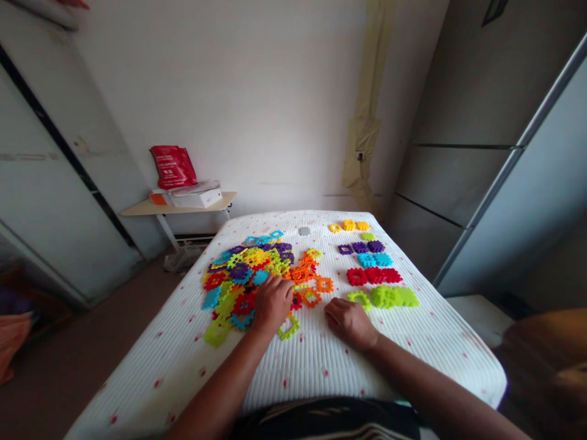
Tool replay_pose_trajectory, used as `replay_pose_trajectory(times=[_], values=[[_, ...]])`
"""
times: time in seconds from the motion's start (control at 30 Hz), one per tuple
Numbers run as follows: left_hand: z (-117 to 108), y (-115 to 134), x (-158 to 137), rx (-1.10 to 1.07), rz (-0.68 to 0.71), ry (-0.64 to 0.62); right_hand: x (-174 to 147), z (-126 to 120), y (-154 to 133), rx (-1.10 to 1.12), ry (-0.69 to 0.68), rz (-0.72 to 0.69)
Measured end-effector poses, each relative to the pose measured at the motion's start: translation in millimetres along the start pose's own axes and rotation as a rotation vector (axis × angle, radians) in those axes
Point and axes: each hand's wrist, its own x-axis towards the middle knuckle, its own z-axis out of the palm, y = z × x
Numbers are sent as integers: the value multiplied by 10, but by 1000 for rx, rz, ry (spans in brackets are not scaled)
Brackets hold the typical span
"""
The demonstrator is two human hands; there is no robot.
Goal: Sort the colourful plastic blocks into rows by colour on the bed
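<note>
Over the right part of a mixed heap of interlocking plastic tiles (238, 269), my left hand (274, 300) is closed with its fingers bent down. Its fingertips are partly hidden among the tiles, so I cannot make out what is in them. A lime square frame tile (288, 327) lies just below that hand, and orange frame tiles (324, 285) lie to its right. My right hand (351, 322) rests on the white quilted cover (316, 366), curled into a loose fist with nothing showing in it. The nearest piece to it is a lime frame tile (360, 299).
Sorted tiles lie in rows on the right: lime (394, 297), red (378, 275), light blue (375, 260), purple (361, 247) and yellow (349, 225). A grey tile (304, 231) lies alone at the back. Behind to the left, a small table (137, 209) holds a red bag (172, 166) and a white box (197, 197).
</note>
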Motion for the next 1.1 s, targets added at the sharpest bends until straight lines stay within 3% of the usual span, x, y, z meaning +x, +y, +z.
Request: replay_pose_trajectory(times=[0.2, 0.43, 0.63, 0.77, 0.93, 1.1], values=[[26, 96, -23, -337, 13, -59, 28, -208, 50, 420, 170, 176], [135, 239, 3, -644, -23, -167, 53, -426, 4, 632, 193, 16], [251, 345, 1, -715, 0, -215, 0, -410, -68, 390, 297, -139], [249, 336, 9, -641, 0, -155, -23, -458, -50, 131, 339, -137], [122, 183, -70, -484, 6, -12, -71, -405, 45, -193, 204, -103], [8, 50, -253, -195, 255, 91, -115, -255, 72, -329, 8, -75]])
